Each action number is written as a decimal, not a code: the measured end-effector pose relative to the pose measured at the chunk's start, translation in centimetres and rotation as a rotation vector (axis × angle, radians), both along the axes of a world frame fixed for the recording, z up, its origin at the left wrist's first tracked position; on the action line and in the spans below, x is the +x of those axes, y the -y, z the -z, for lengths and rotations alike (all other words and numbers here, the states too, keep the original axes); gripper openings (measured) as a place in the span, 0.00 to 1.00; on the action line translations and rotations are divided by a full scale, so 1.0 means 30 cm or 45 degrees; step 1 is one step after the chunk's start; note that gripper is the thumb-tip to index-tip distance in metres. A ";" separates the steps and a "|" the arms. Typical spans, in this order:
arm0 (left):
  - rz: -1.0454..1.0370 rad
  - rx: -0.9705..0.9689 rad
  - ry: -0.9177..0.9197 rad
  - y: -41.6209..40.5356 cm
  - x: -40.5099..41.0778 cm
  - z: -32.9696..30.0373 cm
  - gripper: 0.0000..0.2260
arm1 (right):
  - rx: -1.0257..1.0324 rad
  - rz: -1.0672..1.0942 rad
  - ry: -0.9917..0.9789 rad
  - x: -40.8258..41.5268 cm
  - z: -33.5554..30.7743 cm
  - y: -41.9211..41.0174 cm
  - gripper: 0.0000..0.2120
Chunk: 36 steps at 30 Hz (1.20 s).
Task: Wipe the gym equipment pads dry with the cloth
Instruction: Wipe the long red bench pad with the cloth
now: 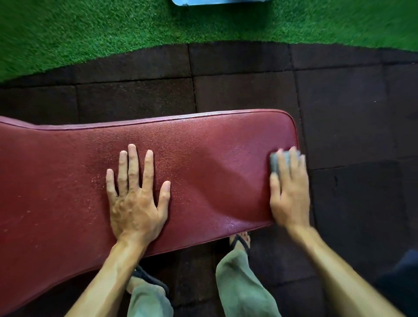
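A long dark-red padded bench pad point(203, 163) runs across the view, its textured surface speckled with small droplets near the middle. My left hand point(135, 196) lies flat on the pad's centre, fingers spread, holding nothing. My right hand point(289, 190) presses a small grey cloth point(276, 161) onto the pad's right end, close to the edge. Most of the cloth is hidden under my fingers; this hand is blurred.
Dark rubber floor tiles point(248, 90) surround the bench. Green artificial turf point(113, 29) lies beyond them, with a pale blue object point(217, 2) at the top edge. My feet in sandals point(241, 241) and grey-green trouser legs stand just in front of the pad.
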<state>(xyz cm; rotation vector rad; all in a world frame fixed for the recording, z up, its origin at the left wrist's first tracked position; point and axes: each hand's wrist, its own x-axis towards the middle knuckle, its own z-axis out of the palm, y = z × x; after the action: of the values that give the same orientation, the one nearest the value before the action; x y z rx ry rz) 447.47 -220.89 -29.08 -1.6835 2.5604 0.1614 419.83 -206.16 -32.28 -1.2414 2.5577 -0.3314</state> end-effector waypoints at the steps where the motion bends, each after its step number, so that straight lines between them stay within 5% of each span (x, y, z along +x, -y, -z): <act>1: 0.002 0.001 0.005 0.000 -0.002 0.002 0.31 | -0.017 0.177 0.007 -0.038 0.001 0.081 0.27; 4: 0.004 -0.003 -0.004 -0.003 -0.002 0.004 0.31 | -0.112 0.342 -0.083 0.000 -0.005 0.348 0.27; 7: 0.007 -0.013 -0.031 0.000 -0.002 0.004 0.31 | -0.168 -0.108 -0.078 0.228 -0.045 0.414 0.25; 12: 0.003 -0.031 0.007 0.000 0.005 0.007 0.31 | -0.131 -0.698 0.000 0.281 -0.063 0.008 0.24; 15: 0.012 -0.039 0.013 -0.003 0.006 0.011 0.31 | -0.012 -0.297 -0.015 0.075 -0.021 -0.070 0.26; 18: 0.017 -0.040 0.002 -0.003 0.005 0.012 0.31 | -0.050 0.242 0.037 -0.003 -0.019 0.165 0.26; 22: 0.023 -0.057 -0.007 -0.004 0.007 0.012 0.30 | -0.170 0.003 0.037 0.282 -0.061 0.417 0.26; 26: 0.027 -0.045 -0.017 -0.002 0.013 0.010 0.30 | -0.199 -0.132 0.356 0.502 -0.127 0.318 0.25; 30: 0.037 -0.036 -0.035 0.003 0.012 0.003 0.28 | -0.298 -0.234 0.597 0.445 -0.152 0.196 0.25; 36: 0.020 -0.104 -0.286 -0.113 -0.204 -0.057 0.23 | -0.225 -0.025 0.333 0.196 -0.062 0.189 0.26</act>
<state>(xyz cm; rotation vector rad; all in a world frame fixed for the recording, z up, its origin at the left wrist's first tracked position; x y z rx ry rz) 441.35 -217.50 -27.38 -1.7662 2.7751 0.2630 425.71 -211.83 -30.42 -1.1923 2.3323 -0.6811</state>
